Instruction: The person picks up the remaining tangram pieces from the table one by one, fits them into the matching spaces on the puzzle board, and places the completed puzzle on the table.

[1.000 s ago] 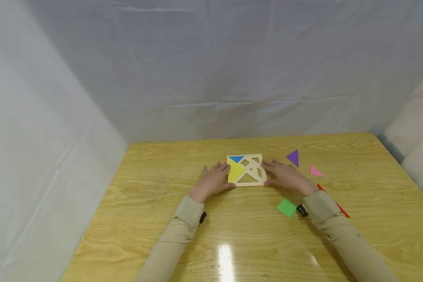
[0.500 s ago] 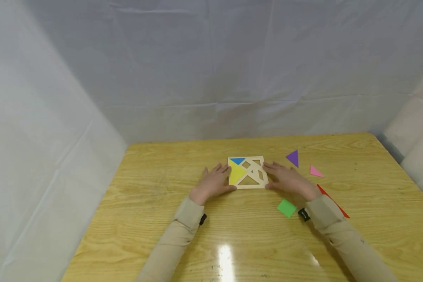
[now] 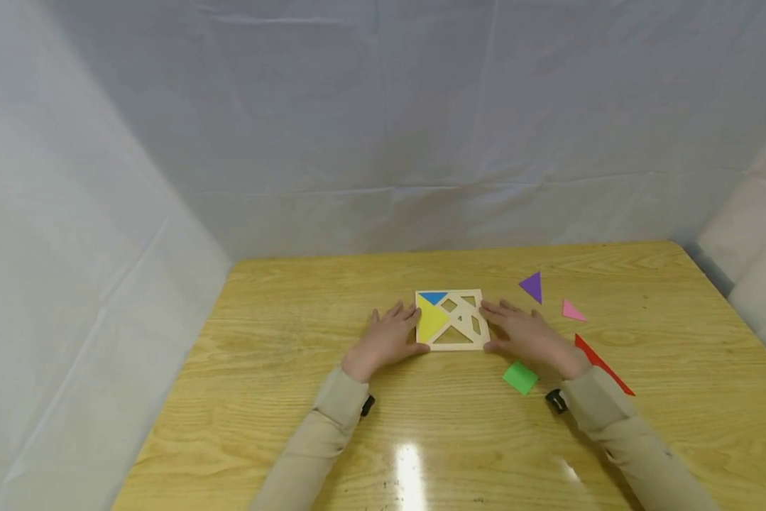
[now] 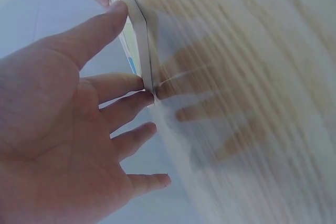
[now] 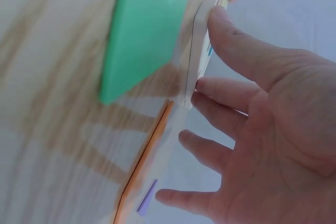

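Observation:
A pale wooden tangram frame [image 3: 456,347] lies flat on the table, with a yellow triangle [image 3: 431,321] and a blue triangle [image 3: 432,297] set in its left part and several bare cutouts. My left hand [image 3: 385,341] touches the frame's left side, thumb at the near corner, fingers spread. At the opposite side my right hand [image 3: 528,337] rests its thumb and fingertips against the edge. The left wrist view shows the index and middle fingertips meeting the frame's edge [image 4: 143,40]. In the right wrist view, the ring and little fingers stay off the frame.
Loose pieces lie to the right: a purple triangle [image 3: 532,287], a pink triangle [image 3: 573,311], a red piece [image 3: 603,365] partly under the right forearm's line, and a green square [image 3: 520,377] close to the right wrist. Pale cloth [image 3: 383,128] hangs behind the wooden table [image 3: 280,298].
The tangram frame has slid slightly toward me and to the right, both hands staying at its sides. The loose pieces have kept their places.

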Available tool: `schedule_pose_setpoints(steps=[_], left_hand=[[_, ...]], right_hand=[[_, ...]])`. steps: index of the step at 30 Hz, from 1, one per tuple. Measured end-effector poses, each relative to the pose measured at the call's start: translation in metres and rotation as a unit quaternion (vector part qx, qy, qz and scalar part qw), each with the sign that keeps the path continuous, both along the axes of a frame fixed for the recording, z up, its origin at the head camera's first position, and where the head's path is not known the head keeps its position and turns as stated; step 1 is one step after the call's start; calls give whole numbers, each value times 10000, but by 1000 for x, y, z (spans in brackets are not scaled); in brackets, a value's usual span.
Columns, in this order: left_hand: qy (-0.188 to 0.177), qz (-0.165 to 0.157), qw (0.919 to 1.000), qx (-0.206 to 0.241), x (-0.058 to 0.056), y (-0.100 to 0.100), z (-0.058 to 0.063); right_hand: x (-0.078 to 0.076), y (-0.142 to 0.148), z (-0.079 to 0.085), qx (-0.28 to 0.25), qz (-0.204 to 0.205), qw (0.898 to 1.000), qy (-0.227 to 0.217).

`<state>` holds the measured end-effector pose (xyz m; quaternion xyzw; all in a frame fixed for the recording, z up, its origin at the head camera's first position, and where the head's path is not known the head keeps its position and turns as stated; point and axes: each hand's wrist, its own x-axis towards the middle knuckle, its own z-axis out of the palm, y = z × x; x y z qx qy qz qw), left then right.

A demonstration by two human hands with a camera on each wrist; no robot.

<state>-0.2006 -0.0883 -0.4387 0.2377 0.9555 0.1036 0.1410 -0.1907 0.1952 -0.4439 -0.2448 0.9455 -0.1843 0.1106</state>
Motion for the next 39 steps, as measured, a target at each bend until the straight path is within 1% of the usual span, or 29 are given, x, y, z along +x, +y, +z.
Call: schedule_pose_setpoints(steps=[6, 14, 27, 39], left_hand=[[1, -1, 10000, -57, 5, 1, 0], [71, -29, 9998, -166, 11, 2, 1], [-22, 15, 10000, -52, 22, 3, 3], [98, -16, 10000, -11, 30, 3, 2]], right_hand=[[6, 0, 1, -8, 50, 9999, 97], [10, 1, -2, 106, 2, 9998, 137], [18, 1, -5, 184, 14, 9996, 236], [27, 2, -3, 131, -36, 9998, 155]])
